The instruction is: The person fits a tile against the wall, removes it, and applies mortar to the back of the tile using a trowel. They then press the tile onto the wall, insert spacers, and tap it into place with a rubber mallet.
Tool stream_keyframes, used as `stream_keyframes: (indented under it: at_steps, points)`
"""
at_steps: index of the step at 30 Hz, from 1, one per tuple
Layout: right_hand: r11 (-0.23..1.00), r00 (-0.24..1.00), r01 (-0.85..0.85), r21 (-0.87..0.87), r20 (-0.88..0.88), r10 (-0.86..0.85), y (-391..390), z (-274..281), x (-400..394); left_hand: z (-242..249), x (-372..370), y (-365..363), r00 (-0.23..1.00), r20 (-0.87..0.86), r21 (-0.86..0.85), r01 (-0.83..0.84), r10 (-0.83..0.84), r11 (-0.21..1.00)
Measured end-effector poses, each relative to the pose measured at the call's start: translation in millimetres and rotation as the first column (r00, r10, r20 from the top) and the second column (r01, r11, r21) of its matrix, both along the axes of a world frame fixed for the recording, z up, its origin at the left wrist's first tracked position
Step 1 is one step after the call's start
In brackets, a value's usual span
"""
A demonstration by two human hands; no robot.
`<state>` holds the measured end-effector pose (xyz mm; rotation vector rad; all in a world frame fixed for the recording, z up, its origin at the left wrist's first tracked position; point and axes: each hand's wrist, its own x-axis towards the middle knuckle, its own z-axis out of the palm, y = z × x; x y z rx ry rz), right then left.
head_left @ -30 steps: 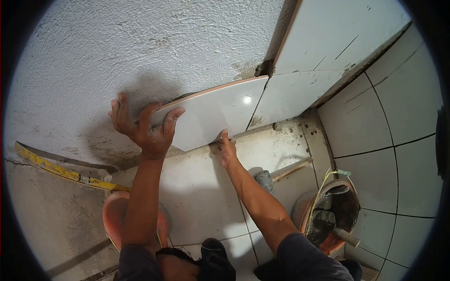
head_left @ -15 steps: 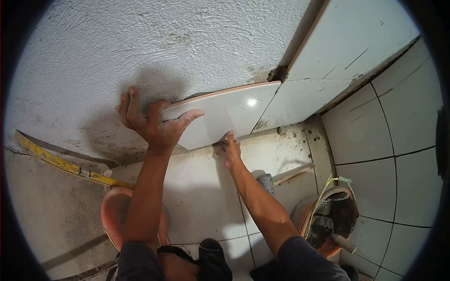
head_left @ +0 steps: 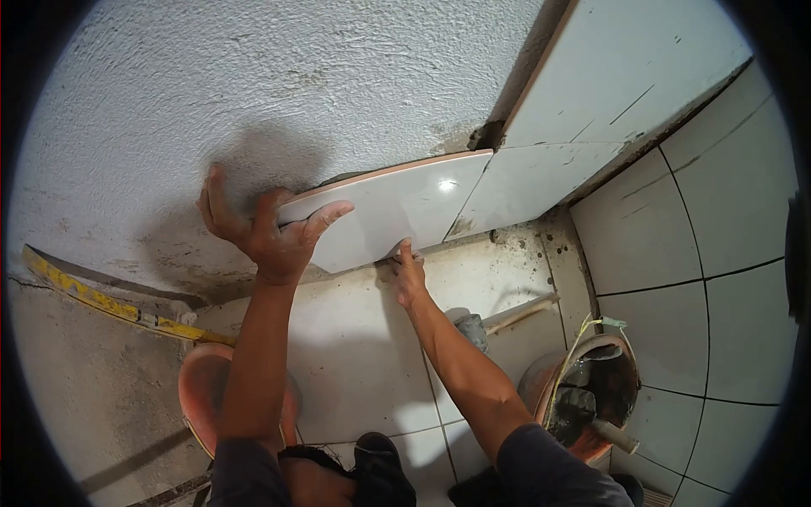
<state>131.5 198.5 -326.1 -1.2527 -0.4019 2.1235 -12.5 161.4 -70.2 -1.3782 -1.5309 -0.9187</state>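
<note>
A white wall tile (head_left: 380,207) with a reddish edge stands against the rough plastered wall, its right side beside a tile (head_left: 541,177) fixed there. My left hand (head_left: 274,241) grips the tile's left end, thumb across the glossy face and other fingers at the edge and toward the wall. Low on the tile, my right hand (head_left: 408,275) holds the bottom edge, thumb on the face and fingers partly hidden underneath. Some grey mortar shows behind the tile's top edge.
A rubber mallet (head_left: 471,329) lies on the tiled floor (head_left: 355,355). At right stands a bucket (head_left: 541,380) with a handled tool in it. A reddish basin (head_left: 203,384) and a yellow spirit level (head_left: 93,297) are on the left. The right wall (head_left: 646,334) is tiled.
The whole view has shifted slightly left. Both hands keep their hold on the tile, which shows little or no movement against the wall; some left fingers have moved slightly.
</note>
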Motion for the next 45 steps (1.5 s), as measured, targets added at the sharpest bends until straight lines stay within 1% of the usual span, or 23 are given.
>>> stream_keyframes:
  at_steps: [1,5,7,8,10,13,16,18,20,22,26,28,31,32,34,36,37,38,39,40,42,44,45]
  points:
    - [1.0,0.999,-0.009,-0.019,0.034,0.009,0.3,0.7,-0.9,0.1,-0.7,-0.6,1.0,0.0,0.0,0.004,-0.004,1.0]
    - [1.0,0.999,-0.01,-0.008,0.033,0.01,-0.4,10.5,1.2,-2.0,-1.5,-1.2,1.0,0.003,-0.012,-0.004,0.004,1.0]
    - [0.997,1.0,-0.004,0.072,-0.02,0.006,-1.2,11.7,0.3,-1.6,-0.9,-0.3,1.0,0.006,-0.01,-0.001,0.001,1.0]
    - [0.997,1.0,0.003,0.073,-0.015,-0.002,-0.9,12.7,0.3,-0.7,-1.2,-0.3,1.0,-0.013,-0.007,-0.005,0.005,1.0]
    - [0.999,1.0,-0.005,0.042,0.024,0.004,-1.3,12.0,-0.4,0.9,-0.7,0.5,0.999,-0.032,-0.006,-0.006,0.006,1.0]
    - [0.999,1.0,-0.012,0.053,0.001,0.012,-1.2,13.7,0.2,1.6,0.0,0.8,1.0,-0.029,0.005,0.008,-0.008,1.0]
    - [0.999,1.0,-0.018,0.04,0.015,0.017,-2.0,18.5,1.4,0.8,0.0,0.6,0.998,-0.055,-0.005,-0.014,0.014,1.0]
    - [0.998,1.0,-0.026,0.049,0.002,0.026,-1.0,15.9,0.5,-2.2,-2.5,1.7,1.0,-0.026,0.02,0.004,-0.004,1.0]
    - [0.998,0.999,-0.032,0.057,-0.011,0.032,-1.1,9.4,1.2,-1.7,-1.4,1.5,0.999,-0.03,0.011,-0.014,0.014,1.0]
    - [0.999,1.0,-0.018,0.037,0.012,0.018,-1.0,9.2,0.3,-1.0,-2.1,0.4,0.999,-0.037,0.006,-0.032,0.033,0.999]
    - [0.999,0.999,-0.031,0.019,-0.017,0.031,0.1,12.0,2.2,-2.2,-3.0,2.2,0.999,-0.035,0.021,-0.024,0.025,0.999]
    - [1.0,1.0,0.012,0.029,-0.017,-0.012,-0.7,14.0,0.6,-1.8,-2.9,2.1,0.999,-0.035,0.029,-0.021,0.022,0.999]
    - [0.999,0.998,0.018,0.037,-0.053,-0.016,-1.4,20.4,1.9,-1.5,-2.6,1.9,0.999,-0.034,0.02,-0.037,0.038,0.999]
    - [0.999,0.998,0.02,0.037,-0.053,-0.018,-1.3,23.1,2.4,-1.6,-3.1,1.8,0.999,-0.041,0.021,-0.028,0.029,0.999]
    - [0.999,1.0,0.031,0.024,0.005,-0.031,-1.8,21.2,0.8,-1.6,-3.4,2.5,0.998,-0.05,0.023,-0.024,0.025,0.999]
    - [0.999,1.0,0.002,0.053,-0.01,-0.002,1.3,2.8,3.5,-0.8,-3.7,3.3,0.999,-0.038,0.05,0.027,-0.025,0.998]
    - [0.996,0.999,-0.034,0.078,-0.028,0.036,0.1,-5.3,2.4,-4.8,-5.2,4.2,0.998,0.003,0.052,0.062,-0.063,0.997]
    - [0.995,0.996,-0.086,0.047,-0.003,0.086,-4.3,26.0,3.3,-8.5,-8.5,3.1,0.997,0.034,0.056,0.072,-0.074,0.996]
    - [0.984,0.991,-0.124,0.126,-0.04,0.129,-2.9,13.5,5.3,-8.7,-8.4,1.4,0.997,0.052,0.024,0.052,-0.053,0.998]
    - [0.973,0.982,-0.187,0.136,-0.012,0.191,-0.8,-2.0,5.0,-8.4,-6.8,0.3,0.997,0.07,-0.007,0.024,-0.024,1.0]
    - [0.975,0.975,-0.213,0.066,-0.054,0.217,-2.4,15.3,9.5,-7.3,-6.5,0.4,0.997,0.073,0.065,0.031,-0.036,0.997]
    - [0.988,0.981,-0.148,0.038,-0.124,0.152,1.0,4.5,10.5,-7.7,-7.6,0.1,1.0,0.027,0.058,-0.01,0.008,0.998]
    - [0.983,0.975,-0.18,0.039,-0.128,0.183,-2.0,10.7,5.0,-7.4,-8.1,0.0,0.999,0.023,0.058,-0.042,0.04,0.997]
